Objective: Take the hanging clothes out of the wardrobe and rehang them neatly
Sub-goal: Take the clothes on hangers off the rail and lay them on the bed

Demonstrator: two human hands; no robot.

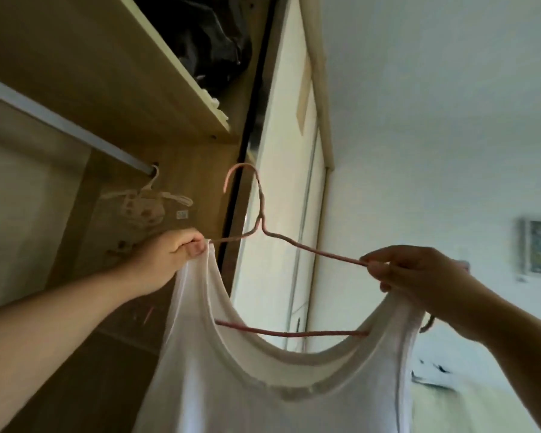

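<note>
Tank top (263, 385), white, out of the wardrobe (185, 170) and held up just in front of its open side, draped on a pink wire hanger (294, 334), lower bar showing through the scooped neckline. Left grip (169, 257) clenched, pinching the left strap against the hanger's left shoulder end. Right grip (419, 276) closed on the right arm of the wire, fingers curled round it, right strap bunched beneath the palm. Hook up in the air, near the rail (60, 123) but apart from it, touching nothing.

By the look of things, well into the rehanging half for this piece: off the rail, threaded onto the hanger, straps apparently being squared on the shoulders. Left to do: even out both straps, lift the hook over the rail, let go.

On the rail's right end, one pale hanger (150, 195) carrying something light with thin straps, too blurred to name. Already rehung or awaiting its turn: impossible to tell. Dark bundled cloth (200, 35) on the shelf (107, 73) above, not hanging, so probably outside the job.
</note>
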